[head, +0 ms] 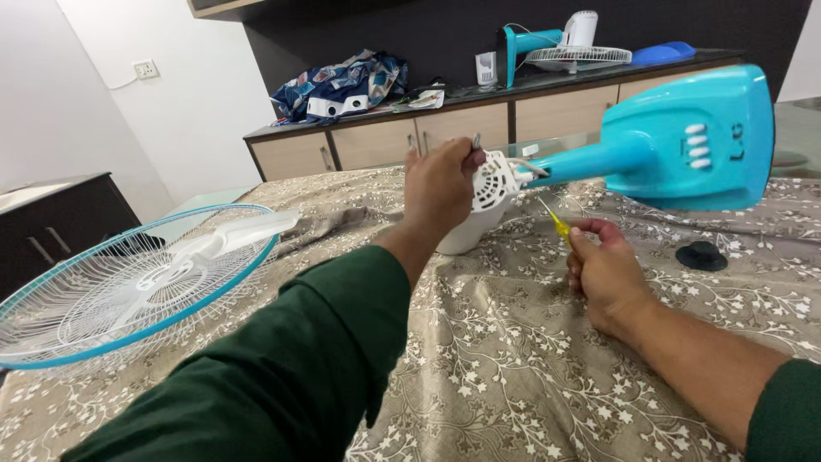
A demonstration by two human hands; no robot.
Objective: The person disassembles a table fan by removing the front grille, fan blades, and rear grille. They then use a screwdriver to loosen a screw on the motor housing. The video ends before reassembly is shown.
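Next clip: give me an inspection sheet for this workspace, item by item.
Surface: floral beige cloth covering the table.
Job's things: turquoise plastic fan body tipped on its side, white motor housing at its end; thin yellow-handled screwdriver.
Clutter: round turquoise-rimmed wire fan guard; black round cap.
Hands: left hand grips the motor housing; right hand holds the screwdriver.
Cables: nothing seen.
Surroundings: wooden cabinet bearing another fan and crumpled patterned fabric.

Bed [513, 376] under a beige floral cloth, white fan grille with a blue rim [128, 291] lying at its left, small black cap [700, 255] at right, white motor housing [479, 224] resting mid-bed
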